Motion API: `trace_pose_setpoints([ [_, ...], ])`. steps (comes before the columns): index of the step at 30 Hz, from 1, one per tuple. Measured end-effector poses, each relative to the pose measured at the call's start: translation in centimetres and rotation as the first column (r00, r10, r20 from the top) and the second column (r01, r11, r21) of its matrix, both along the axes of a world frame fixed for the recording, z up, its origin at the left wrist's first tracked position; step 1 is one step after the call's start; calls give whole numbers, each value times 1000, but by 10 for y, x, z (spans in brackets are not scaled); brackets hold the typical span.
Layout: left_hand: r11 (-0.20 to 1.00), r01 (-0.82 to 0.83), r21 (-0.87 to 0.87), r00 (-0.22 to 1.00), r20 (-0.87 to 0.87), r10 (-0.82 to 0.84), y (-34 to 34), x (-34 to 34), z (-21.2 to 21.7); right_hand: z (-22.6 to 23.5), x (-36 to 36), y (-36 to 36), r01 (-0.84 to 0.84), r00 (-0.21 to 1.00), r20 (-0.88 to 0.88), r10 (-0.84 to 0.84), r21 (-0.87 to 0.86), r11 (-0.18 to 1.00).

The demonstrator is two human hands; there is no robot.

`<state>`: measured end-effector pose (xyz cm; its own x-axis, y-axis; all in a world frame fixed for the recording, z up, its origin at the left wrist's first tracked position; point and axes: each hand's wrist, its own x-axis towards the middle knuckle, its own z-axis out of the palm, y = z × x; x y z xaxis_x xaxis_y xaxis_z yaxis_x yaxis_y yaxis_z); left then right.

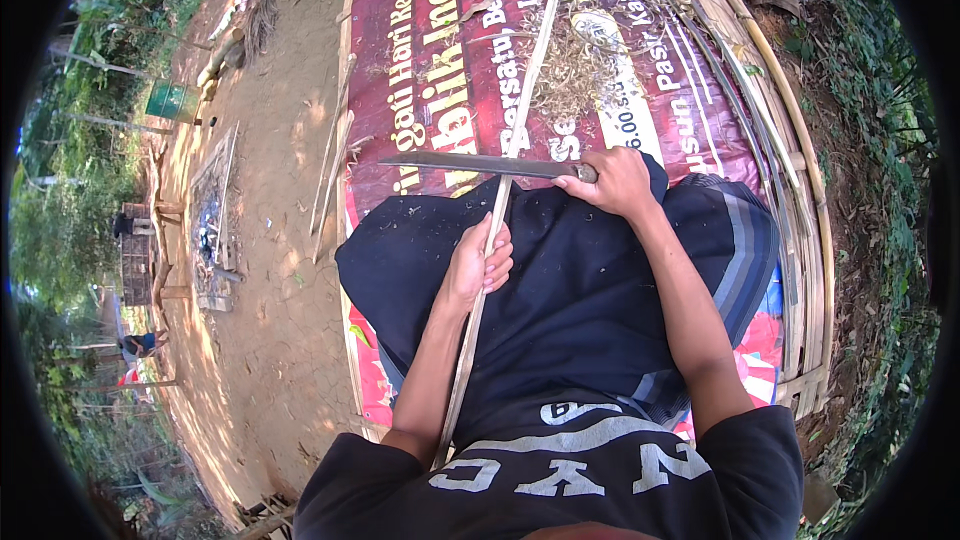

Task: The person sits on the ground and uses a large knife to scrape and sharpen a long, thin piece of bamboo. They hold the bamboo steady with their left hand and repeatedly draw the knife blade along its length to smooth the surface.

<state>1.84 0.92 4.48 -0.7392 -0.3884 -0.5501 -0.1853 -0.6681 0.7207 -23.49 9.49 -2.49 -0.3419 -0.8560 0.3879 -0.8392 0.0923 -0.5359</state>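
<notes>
Right hand (617, 183) is wrapped tight on the handle of a long knife (480, 164), fingers closed around the grip, the blade lying crossways out to the left of them. Left hand (480, 265) has its fingers curled shut around a long thin bamboo strip (500, 195), which runs from beside the person's body, up through that fist, under the blade just beyond the fingertips, and far out over the red printed banner (420, 70).

Blade and strip meet right above the left fingers, over the dark cloth (580, 280) on the lap. Beyond the knife sits a heap of pale shavings (575, 70), so a fair bit of scraping looks done. To the right of the knife hand, a stack of bamboo slats (790, 200) lies along the banner's edge; I can't tell which of them are finished. This strip reads as mid-shave, with its far length left to go.
</notes>
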Motion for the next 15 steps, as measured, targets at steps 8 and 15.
trace_pose_setpoints([
  [8,997,1,83,1000,-11,0,7,-6,-2,21,38,2,-203,971,-148,186,-110,973],
  [15,1000,8,2,1000,7,-8,3,2,12,13,6,9,69,992,-101,-77,-79,994],
])
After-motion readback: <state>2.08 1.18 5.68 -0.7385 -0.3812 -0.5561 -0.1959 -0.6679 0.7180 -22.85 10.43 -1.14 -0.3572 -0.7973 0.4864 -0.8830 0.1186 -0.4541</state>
